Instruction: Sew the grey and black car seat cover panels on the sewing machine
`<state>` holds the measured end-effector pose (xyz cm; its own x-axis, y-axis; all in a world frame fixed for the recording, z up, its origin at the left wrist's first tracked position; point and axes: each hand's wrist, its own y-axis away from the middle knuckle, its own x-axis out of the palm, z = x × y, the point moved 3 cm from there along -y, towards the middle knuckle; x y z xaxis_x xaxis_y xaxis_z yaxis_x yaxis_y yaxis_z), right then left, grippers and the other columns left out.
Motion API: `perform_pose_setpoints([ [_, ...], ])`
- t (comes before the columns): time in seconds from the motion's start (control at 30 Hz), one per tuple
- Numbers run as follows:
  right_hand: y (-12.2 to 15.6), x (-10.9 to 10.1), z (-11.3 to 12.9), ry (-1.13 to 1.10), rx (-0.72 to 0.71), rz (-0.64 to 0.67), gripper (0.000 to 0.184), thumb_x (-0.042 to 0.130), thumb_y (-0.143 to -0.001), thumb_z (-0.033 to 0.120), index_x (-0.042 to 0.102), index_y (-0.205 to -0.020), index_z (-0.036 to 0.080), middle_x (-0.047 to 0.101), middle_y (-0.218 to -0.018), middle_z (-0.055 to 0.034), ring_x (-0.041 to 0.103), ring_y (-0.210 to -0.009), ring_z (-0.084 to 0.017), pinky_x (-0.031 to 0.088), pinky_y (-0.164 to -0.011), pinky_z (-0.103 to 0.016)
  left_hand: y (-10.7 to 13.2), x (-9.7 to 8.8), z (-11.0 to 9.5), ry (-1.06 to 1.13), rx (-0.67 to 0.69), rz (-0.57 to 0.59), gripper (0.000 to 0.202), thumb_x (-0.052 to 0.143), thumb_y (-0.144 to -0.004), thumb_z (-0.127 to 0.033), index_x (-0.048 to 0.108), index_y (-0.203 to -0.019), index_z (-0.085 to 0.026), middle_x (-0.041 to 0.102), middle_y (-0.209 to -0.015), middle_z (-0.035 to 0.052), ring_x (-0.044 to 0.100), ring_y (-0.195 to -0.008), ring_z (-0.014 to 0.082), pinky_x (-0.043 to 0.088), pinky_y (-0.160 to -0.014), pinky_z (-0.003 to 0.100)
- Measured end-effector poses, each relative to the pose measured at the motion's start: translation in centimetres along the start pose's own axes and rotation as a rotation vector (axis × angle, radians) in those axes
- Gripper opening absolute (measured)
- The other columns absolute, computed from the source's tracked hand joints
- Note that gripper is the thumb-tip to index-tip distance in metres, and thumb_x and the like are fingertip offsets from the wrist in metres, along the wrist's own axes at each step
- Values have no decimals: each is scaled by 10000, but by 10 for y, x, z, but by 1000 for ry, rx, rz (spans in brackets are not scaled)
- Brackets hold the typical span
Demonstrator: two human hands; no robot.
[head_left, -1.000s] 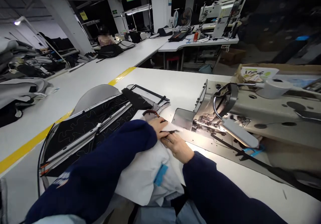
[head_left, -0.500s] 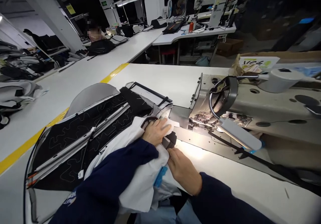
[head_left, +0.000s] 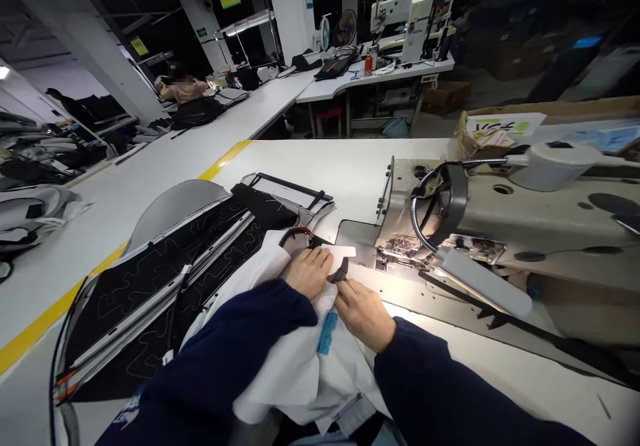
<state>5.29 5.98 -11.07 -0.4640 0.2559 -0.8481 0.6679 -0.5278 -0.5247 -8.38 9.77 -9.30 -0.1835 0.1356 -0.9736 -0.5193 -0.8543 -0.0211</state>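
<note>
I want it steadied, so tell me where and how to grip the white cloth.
Probably best to pinch the white cloth by its loose folds just nearer than the blue patch, coming from the person's side. The left hand and right hand crowd its farther part; the near part looks slack and wrinkled, so a fold should gather easily.

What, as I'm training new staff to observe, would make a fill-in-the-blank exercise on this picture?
1. The tape across the table is ____.
2. The hand nearer the sewing machine is the ____ one.
3. The bright patch on the white fabric is ____.

Missing words: yellow; right; blue.
</note>
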Motion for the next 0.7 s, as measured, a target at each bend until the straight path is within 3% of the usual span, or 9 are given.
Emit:
perform_pose_setpoints([
  [0.2,-1,0,0,4,-16,-9,179,547,-804,59,534,-647,145,497,-758,-68,384,-722,-187,285,-591,-326,-12,-4,-5,23,21,49,410,355,-917,-107,502,-1297,-69,489,-1381,107,431,-1295,250,417,-984,374],
  [0.7,-3,-5,-3,28,-34,2,189,545,-801,59,526,-639,155,507,-753,-66,395,-726,-191,234,-571,-329,-10,-10,-14,3,58,65,367,360,-934,-136,531,-1254,-73,525,-1334,129,480,-1244,245,432,-980,360],
])
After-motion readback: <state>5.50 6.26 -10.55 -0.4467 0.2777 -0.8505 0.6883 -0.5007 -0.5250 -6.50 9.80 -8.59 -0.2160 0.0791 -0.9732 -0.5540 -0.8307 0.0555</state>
